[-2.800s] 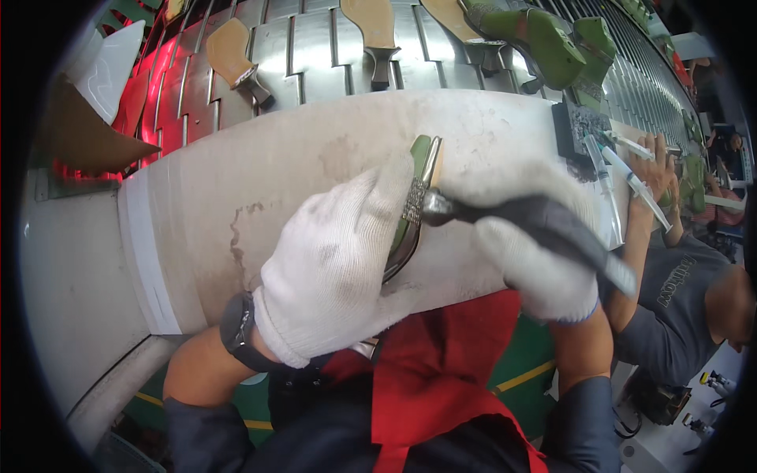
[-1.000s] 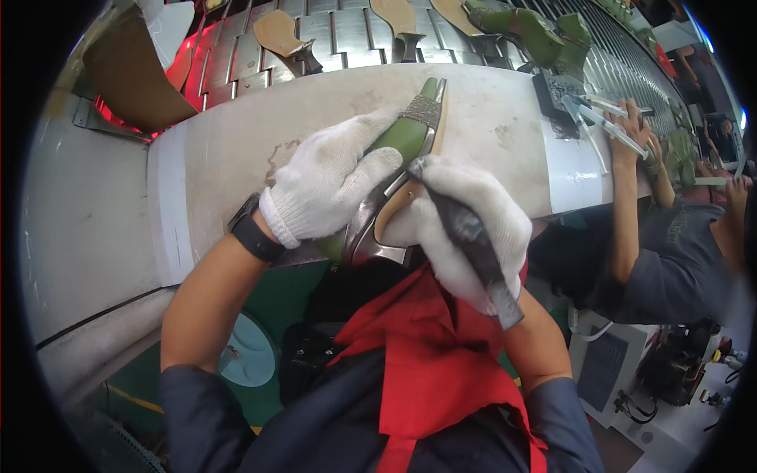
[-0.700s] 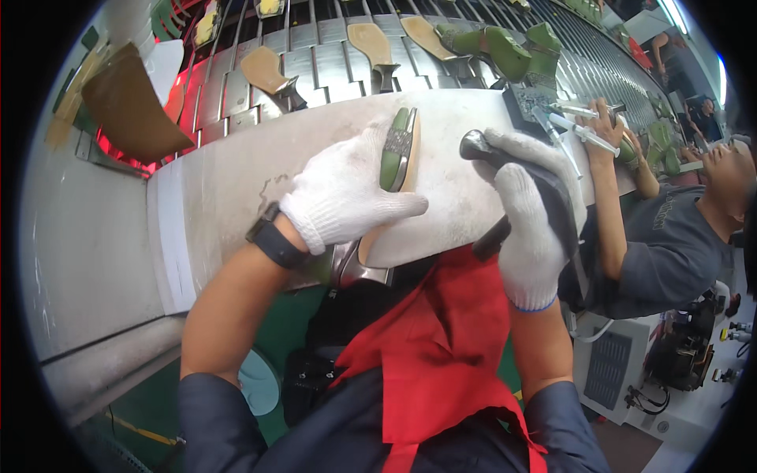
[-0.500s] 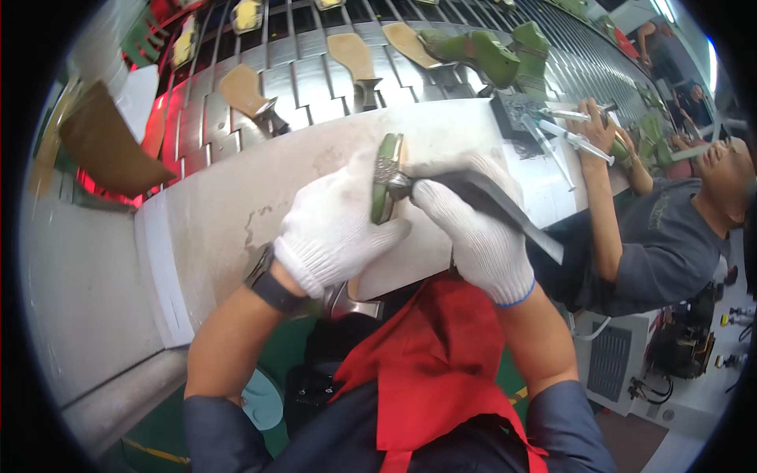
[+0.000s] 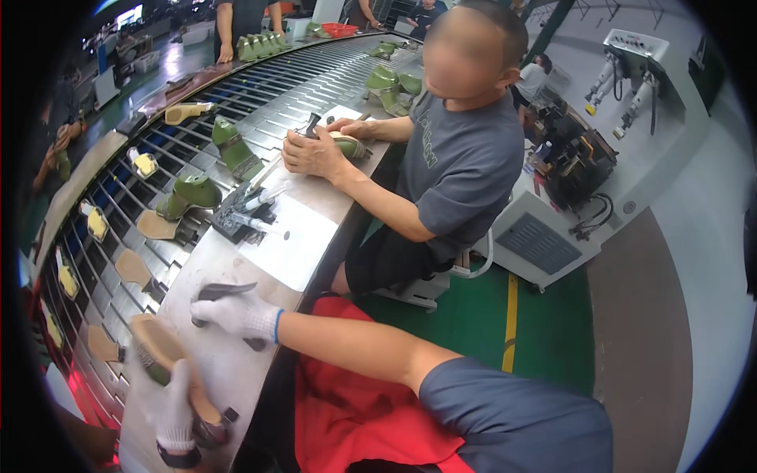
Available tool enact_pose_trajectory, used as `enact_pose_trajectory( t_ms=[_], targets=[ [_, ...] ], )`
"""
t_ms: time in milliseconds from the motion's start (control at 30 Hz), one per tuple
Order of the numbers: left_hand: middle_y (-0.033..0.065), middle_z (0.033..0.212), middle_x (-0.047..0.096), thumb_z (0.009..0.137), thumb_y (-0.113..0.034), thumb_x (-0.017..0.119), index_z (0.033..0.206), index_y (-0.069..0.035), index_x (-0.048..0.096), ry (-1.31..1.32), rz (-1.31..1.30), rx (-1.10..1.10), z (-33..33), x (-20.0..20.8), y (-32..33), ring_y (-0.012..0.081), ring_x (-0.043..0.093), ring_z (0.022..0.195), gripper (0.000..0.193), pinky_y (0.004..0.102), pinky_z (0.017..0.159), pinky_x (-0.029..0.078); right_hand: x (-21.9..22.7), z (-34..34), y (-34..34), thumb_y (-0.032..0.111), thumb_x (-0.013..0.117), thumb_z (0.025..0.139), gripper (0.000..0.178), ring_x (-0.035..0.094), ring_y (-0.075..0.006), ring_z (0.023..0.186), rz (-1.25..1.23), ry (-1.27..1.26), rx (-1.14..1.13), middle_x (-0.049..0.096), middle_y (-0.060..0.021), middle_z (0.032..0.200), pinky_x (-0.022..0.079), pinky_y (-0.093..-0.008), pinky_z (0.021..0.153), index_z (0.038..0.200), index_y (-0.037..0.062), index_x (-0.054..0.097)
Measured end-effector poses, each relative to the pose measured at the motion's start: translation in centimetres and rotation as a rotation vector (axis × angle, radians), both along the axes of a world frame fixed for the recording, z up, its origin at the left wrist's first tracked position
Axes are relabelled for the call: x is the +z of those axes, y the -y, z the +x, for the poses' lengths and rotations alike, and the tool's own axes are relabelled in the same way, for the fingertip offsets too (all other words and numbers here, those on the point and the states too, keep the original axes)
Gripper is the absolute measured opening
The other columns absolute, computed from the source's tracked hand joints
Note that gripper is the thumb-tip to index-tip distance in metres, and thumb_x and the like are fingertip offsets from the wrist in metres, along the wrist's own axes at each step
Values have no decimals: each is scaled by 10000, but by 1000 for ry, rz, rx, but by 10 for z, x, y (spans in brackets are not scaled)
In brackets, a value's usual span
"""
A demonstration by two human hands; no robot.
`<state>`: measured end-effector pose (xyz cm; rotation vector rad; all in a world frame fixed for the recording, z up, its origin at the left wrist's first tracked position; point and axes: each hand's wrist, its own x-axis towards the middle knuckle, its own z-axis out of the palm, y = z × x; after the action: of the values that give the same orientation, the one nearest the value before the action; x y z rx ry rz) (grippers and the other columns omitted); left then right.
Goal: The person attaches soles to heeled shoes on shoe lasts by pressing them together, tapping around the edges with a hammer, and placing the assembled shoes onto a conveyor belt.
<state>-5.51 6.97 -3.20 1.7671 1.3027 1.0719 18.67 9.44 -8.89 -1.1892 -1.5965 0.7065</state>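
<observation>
Shoe (image 5: 163, 340) gripped by the left hand (image 5: 175, 410), dark tool (image 5: 229, 289) held in the right hand (image 5: 238, 315)

At the far left, a slatted metal conveyor (image 5: 292, 91) is set with yellow-topped pieces (image 5: 96, 223) and, nearer the worktop (image 5: 240, 370), with tan soles (image 5: 132, 268). The shoe, green with a tan sole and a dark heel, is placed at the near end of the worktop, its toe directed away toward the conveyor and its sole turned to the right. Its middle is grasped by the left hand, which is covered by a white glove; some of the fingers are hidden. A black wristband (image 5: 177, 456) is worn just below the glove.

Just to the right, the dark tool is clasped in the gloved right hand, above the worktop and apart from the shoe; its outline is partly covered by the fingers.

Farther along, green shoe forms (image 5: 233, 146) are stood on the conveyor. Beside them a black block (image 5: 233, 221) is seen, with syringes (image 5: 260, 197) laid over it and a white sheet (image 5: 296, 240). A red apron (image 5: 355, 378) is worn below the right forearm. Beyond the sheet, a second green shoe (image 5: 348, 145) is held in the bare hands (image 5: 319, 156) of a seated co-worker (image 5: 473, 162). At the right, a white machine (image 5: 564, 244) is stood on the green floor (image 5: 465, 311).
</observation>
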Motion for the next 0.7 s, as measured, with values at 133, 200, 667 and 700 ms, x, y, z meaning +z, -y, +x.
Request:
enact_pose_trajectory(
  t_ms=[133, 200, 667, 700],
  targets=[
    [202, 1673, 438, 896, -171, 738, 1683, 28, 357, 241, 225, -4, -31, 65, 39, 292, 531, 1440, 897, 435, 1206, 450, 5, -4, 26, 187, 640, 943, 171, 685, -317, 888, -116, -94, 17, 705, -148, 873, 537, -428, 808, 896, 46, 725],
    [202, 1585, 521, 831, -205, 728, 1618, 30, 441, 80, 189, -143, -35, 83, 46, 317, 541, 1420, 870, 438, 1214, 432, -16, -8, 26, 208, 648, 946, 187, 672, -275, 826, -29, -119, 46, 699, -125, 839, 533, -414, 756, 901, 42, 723],
    [225, 1234, 698, 720, -71, 904, 1353, -3, 612, 22, 597, -127, 55, 41, 32, 432, 712, 1150, 700, 466, 1011, 571, 163, 28, 110, 55, 832, 903, 328, 760, -314, 1159, 0, -93, 491, 784, -243, 1227, 581, -427, 1052, 1200, -41, 730],
    [225, 1234, 698, 720, -71, 904, 1353, -3, 612, 28, 592, -121, 54, 40, 35, 432, 712, 1150, 700, 466, 1011, 571, 162, 25, 107, 55, 832, 903, 328, 760, -314, 1159, -7, -88, 495, 784, -243, 1227, 581, -427, 1052, 1200, -41, 730]
  ],
)
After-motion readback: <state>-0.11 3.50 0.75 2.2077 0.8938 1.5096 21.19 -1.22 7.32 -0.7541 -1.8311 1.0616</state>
